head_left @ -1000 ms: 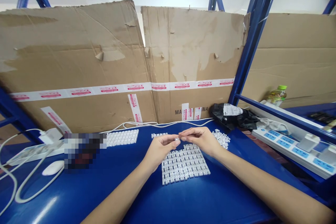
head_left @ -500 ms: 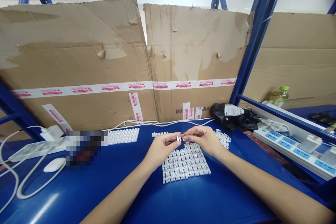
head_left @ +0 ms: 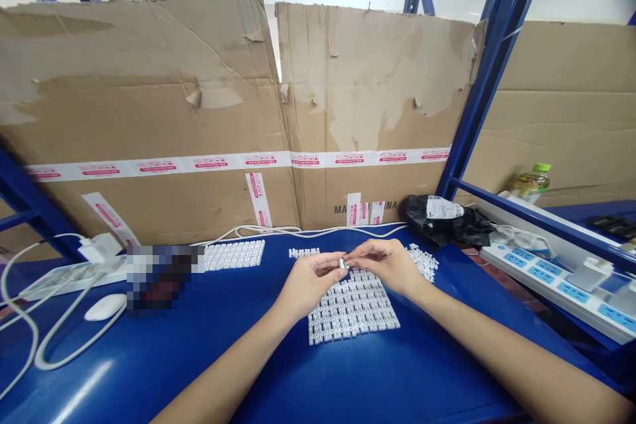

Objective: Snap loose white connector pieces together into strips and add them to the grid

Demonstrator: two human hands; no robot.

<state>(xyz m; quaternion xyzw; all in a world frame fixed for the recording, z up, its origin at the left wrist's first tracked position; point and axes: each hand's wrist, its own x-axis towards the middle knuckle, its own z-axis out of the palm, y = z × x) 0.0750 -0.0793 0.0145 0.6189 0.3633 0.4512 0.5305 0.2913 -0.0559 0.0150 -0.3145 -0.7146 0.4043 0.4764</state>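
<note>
Above the middle of the blue table [head_left: 209, 358], my left hand [head_left: 311, 281] pinches a small white plastic piece [head_left: 342, 264] between thumb and fingers. My right hand [head_left: 387, 265] meets it from the right, thumb and fingertips closed together at the piece's right end; whatever they grip is too small and hidden to make out. Below both hands lies a flat block of similar white pieces [head_left: 352, 308], set in close rows. A short row of white pieces [head_left: 304, 252] sits behind my left hand. Past my right wrist is a loose heap of small white parts [head_left: 422, 263].
Further left lie another block of white pieces [head_left: 236, 255], a blurred-out patch [head_left: 163, 278], a white mouse [head_left: 105, 307] and cables. Cardboard sheets [head_left: 149, 119] wall off the back. On the right are a black plastic bag [head_left: 427, 222], a blue post [head_left: 489, 79] and a power strip [head_left: 561, 285].
The white piece has turned in my fingers and moved slightly right, so less of it shows. My left hand has shifted a little right; the right hand has hardly moved.
</note>
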